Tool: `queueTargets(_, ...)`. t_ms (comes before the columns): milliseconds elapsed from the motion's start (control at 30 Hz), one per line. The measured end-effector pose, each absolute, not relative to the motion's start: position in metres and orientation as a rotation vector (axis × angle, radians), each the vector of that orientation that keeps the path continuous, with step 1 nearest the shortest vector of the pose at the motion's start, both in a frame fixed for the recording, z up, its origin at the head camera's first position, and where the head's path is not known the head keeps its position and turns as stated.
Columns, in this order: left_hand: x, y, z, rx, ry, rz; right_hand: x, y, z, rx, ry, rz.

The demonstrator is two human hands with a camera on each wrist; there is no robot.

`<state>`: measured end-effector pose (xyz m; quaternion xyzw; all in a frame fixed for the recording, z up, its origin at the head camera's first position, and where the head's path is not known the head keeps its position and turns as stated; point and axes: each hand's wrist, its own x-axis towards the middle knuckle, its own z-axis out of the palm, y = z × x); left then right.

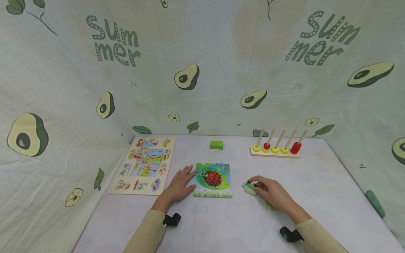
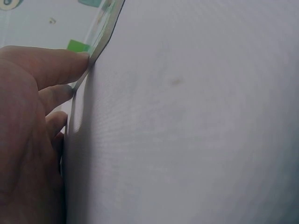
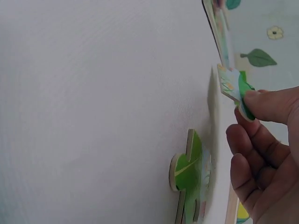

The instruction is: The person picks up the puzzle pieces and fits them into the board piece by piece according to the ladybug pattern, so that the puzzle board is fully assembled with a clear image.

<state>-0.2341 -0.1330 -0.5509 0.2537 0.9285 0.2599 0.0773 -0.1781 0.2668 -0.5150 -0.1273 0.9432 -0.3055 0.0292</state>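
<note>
A square ladybug jigsaw puzzle lies flat at the middle of the table. My left hand rests at its left side, fingers spread and fairly straight. In the left wrist view the thumb touches the puzzle's edge. To the right of the puzzle, my right hand pinches a green and white puzzle piece between thumb and fingertips. That piece is tilted, as the right wrist view shows. More green puzzle pieces lie on the table close by, mostly covered by the right hand in the head view.
A wooden picture board with knobless shapes lies at the left. Behind the puzzle sits a green block. At the back right stands a peg rack with red and yellow beads. A printed cloth hangs along the table's rear edge.
</note>
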Motion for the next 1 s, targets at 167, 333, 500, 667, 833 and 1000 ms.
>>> queueTargets(167,-0.234,-0.133,-0.552,0.76,2.785,0.774,-0.181,0.258,-0.513,-0.408,2.89,-1.027)
queueTargets(333,-0.234,-0.133,-0.552,0.758,2.788,0.772,-0.185,0.246,-0.515,-0.436,2.865,-1.089)
queueTargets(500,-0.235,-0.133,-0.552,0.755,2.789,0.769,-0.19,0.232,-0.517,-0.517,2.815,-1.168)
queueTargets(667,-0.234,-0.133,-0.551,0.757,2.784,0.78,-0.196,0.216,-0.52,-0.595,2.772,-1.185)
queueTargets(833,-0.233,-0.133,-0.548,0.762,2.778,0.811,-0.201,0.198,-0.521,-0.645,2.742,-1.185)
queueTargets(1000,-0.233,-0.132,-0.547,0.765,2.781,0.796,-0.206,0.181,-0.523,-0.716,2.711,-1.187)
